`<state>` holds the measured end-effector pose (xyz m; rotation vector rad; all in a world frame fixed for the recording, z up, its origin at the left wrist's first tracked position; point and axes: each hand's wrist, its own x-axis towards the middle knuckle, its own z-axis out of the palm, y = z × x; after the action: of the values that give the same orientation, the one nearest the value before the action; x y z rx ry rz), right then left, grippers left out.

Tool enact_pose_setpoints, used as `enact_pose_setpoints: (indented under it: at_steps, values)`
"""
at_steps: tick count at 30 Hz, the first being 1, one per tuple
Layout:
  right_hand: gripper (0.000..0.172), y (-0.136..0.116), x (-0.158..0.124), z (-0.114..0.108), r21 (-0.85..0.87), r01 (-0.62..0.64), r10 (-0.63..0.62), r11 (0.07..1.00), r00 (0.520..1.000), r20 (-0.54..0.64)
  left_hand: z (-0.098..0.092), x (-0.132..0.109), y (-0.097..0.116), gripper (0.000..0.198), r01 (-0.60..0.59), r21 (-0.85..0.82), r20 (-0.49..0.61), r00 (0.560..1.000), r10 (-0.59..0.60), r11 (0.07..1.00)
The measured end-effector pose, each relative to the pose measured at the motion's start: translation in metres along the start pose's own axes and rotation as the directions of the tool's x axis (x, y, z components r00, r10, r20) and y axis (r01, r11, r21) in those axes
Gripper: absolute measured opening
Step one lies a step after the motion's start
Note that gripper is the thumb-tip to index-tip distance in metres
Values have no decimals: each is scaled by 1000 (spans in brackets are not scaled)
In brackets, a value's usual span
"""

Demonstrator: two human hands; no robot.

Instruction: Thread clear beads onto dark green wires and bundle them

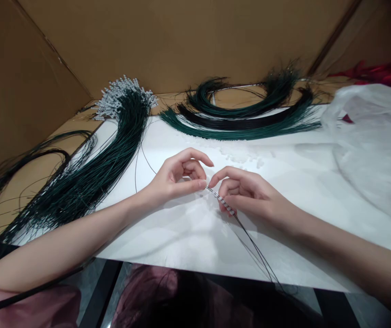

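Observation:
My left hand [186, 175] pinches the upper ends of a few thin dark wires [255, 248] between thumb and a bent finger, its index finger raised. Small white beads [225, 204] are threaded in a row along these wires. Around the beads, my right hand [245, 189] is closed, thumb against curled fingers, with its index finger reaching toward the wire ends. Below the right hand the wires run down past the table's front edge. Loose white beads [239, 152] lie scattered on the white tabletop [168, 237] beyond both hands.
To the left lies a thick bundle of green wires [113, 159] with white beads at its far end [123, 93]. Curved bundles of dark and green wire [246, 125] rest at the back. A clear plastic bag [376, 141] is at right. Cardboard walls [188, 41] enclose the table.

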<state>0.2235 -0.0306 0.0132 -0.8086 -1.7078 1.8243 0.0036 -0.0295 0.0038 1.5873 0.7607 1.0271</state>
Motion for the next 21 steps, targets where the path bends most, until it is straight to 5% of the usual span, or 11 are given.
enact_pose_setpoints:
  at_steps: [5, 14, 21]
  values:
    - [9, 0, 1, 2, -97, -17, 15, 995, 1000, -22, 3, -3, 0, 30, -43, 104, 41, 998, 39, 994]
    - [12, 0, 4, 5, -182, -4, -3, 983, 999, -38, -1, 8, 6, 28, -66, 243, 48, 997, 56, 968]
    - [9, 3, 6, 5, -131, -8, -1, 991, 998, -68, -10, 55, -15, 10, -55, 740, -46, 990, 132, 670]
